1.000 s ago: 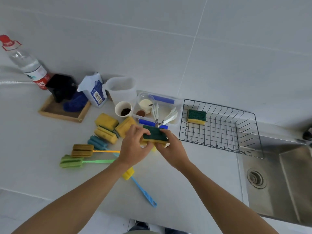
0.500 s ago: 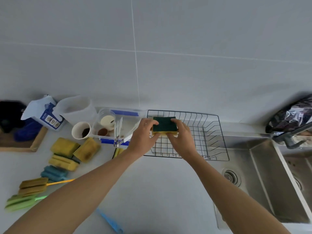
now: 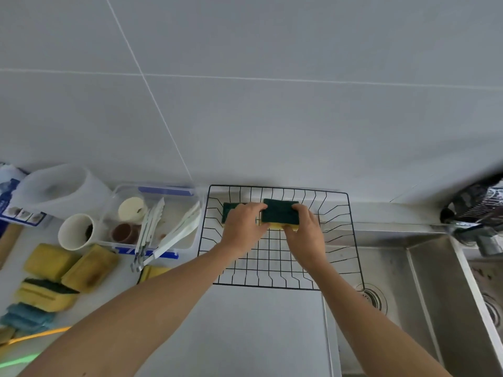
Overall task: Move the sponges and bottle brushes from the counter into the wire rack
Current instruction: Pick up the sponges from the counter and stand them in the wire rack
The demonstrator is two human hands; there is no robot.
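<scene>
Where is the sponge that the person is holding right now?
In the head view, the green-topped sponge is held by both hands inside the wire rack, at its far side near the wall, just right of another green sponge already lying there.

hidden: our left hand (image 3: pixel 243 227) covered most of the rear sponge (image 3: pixel 228 210) | cut off: blue sponges (image 3: pixel 25 318) and brush handles (image 3: pixel 35 334) at left edge | blurred: dark object (image 3: pixel 479 205) far right

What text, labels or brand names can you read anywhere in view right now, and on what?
None legible.
White and blue carton at the far left: printed panel and small pictures, too blurred to read.
Dark bag by the sink: pale markings, blurred.
</scene>
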